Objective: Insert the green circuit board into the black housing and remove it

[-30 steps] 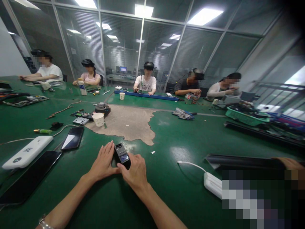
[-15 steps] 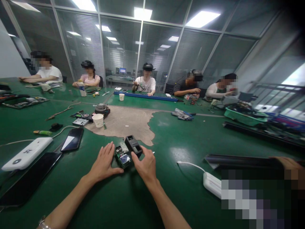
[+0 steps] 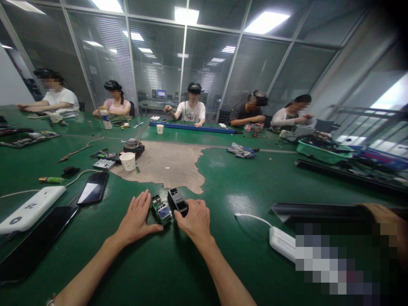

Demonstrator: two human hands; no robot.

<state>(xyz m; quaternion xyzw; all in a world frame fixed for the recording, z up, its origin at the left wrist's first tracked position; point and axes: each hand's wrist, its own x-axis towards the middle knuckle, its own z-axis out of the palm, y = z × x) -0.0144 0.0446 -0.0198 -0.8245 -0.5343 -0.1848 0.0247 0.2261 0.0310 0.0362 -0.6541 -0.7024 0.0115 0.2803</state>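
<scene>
Head view: left hand (image 3: 135, 219) is spread wide, palm down, thumb stuck out; nothing is gripped in it. The green circuit board with a small screen (image 3: 162, 210) is framed between its fingertips and thumb on the glossy green tabletop (image 3: 242, 255); whether it's touched can't be told.

Right hand (image 3: 194, 219) is narrowed around a black box-shaped cover (image 3: 177, 200), pinched by thumb and fingers near its lower end. Cover is held tilted, just right of the board. Contact with the tabletop can't be confirmed.

Materials: cover looks like matte hard plastic, rectangular, cut with window slots and a row of small holes. Board is packed with small parts; its screen is glossy, bluish grey. Tabletop covering is torn beyond the hands, a jagged tan patch (image 3: 172, 168) being exposed. A white paper cup (image 3: 128, 162) is stood at the patch's left side. At left, a dark glossy phone (image 3: 93, 188) and a long white plastic bar (image 3: 33, 208) are laid flat. At right, a long black angled strip (image 3: 321, 211) is touched by a co-worker's hand (image 3: 379, 212).

Markings: white bar is marked in black, not legible. Blue-and-white label is carried by the bottle (image 3: 106, 120) farther off; too small to be read.
</scene>
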